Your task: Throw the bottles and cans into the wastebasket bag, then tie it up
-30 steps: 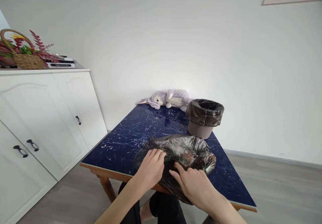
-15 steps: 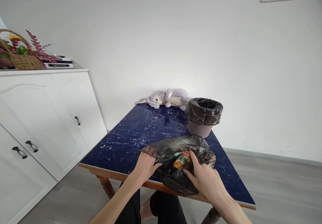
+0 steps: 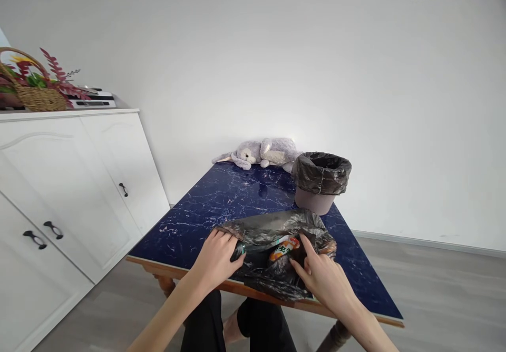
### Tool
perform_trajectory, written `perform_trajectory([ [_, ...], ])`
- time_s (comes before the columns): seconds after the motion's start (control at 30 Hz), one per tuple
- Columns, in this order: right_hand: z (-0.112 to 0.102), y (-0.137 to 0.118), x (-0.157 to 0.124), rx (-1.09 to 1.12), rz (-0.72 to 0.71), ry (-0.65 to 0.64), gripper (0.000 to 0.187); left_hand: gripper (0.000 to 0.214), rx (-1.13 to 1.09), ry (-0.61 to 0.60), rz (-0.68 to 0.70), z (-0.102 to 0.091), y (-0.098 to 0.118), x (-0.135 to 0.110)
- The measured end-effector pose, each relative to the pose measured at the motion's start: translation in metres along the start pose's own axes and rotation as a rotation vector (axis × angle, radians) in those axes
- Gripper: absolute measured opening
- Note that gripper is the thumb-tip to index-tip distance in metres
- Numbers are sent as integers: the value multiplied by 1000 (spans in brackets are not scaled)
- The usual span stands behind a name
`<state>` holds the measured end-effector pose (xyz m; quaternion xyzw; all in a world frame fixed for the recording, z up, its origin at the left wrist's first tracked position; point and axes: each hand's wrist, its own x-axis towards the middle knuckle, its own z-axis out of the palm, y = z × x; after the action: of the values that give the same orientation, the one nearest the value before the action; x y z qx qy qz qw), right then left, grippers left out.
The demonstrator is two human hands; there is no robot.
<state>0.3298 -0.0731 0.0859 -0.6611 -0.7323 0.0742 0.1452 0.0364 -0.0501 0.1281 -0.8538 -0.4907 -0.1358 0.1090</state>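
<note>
A black plastic garbage bag (image 3: 272,224) lies crumpled at the near edge of the blue table, its mouth turned toward me. Inside it shows a wrapper (image 3: 283,250), orange and white with green print. My left hand (image 3: 216,253) grips the bag's left rim, the thumb reaching into the opening beside a small green-marked item that I cannot make out. On the other side, my right hand (image 3: 322,273) holds the right rim, index finger and thumb spread around the bag's edge near the wrapper. The other right fingers are curled.
Behind the bag stands a bin (image 3: 316,202) with a black liner folded over its rim. A grey plush rabbit (image 3: 272,152) lies along the back of the marble-patterned table (image 3: 237,188). White cabinets (image 3: 79,183) line the left, topped by a wicker basket (image 3: 41,98).
My left hand has moved left and slightly up, pulling the bag's mouth wider. More of the bag's inside shows, and the wrapper sits slightly lower left.
</note>
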Motion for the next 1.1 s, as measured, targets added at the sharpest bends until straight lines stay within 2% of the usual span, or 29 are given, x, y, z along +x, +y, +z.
perform_trajectory([
  [0.1,6,1,1,12,-29,41,61,31,-1,39,-17,-10,-3,-7],
  [0.17,8,-4,1,55,-102,101,55,28,1,49,-27,-13,-4,-10],
  [0.3,5,-29,0,159,-418,310,38,23,-49,75,-31,-12,1,-12],
  [0.37,2,-46,2,129,-566,351,43,20,-76,94,-24,-11,5,-12],
  [0.43,0,-60,8,61,-641,343,56,18,-97,106,-9,-12,9,-12],
  [0.53,4,-71,21,-29,-642,345,68,23,-128,106,13,-13,10,-15],
  [0.7,9,-63,37,-65,-614,349,62,35,-159,64,-43,-6,-7,-27],
  [0.87,-12,-51,29,55,-599,382,56,39,-179,5,-112,0,-20,-37],
  [0.93,-26,-54,22,135,-637,403,54,49,-282,25,-99,-6,-14,-38],
  [1.03,-45,-67,9,231,-694,428,52,75,-517,84,-85,-23,7,-33],
  [1.1,-53,-78,1,287,-721,431,52,81,-670,133,-67,-34,22,-29],
])
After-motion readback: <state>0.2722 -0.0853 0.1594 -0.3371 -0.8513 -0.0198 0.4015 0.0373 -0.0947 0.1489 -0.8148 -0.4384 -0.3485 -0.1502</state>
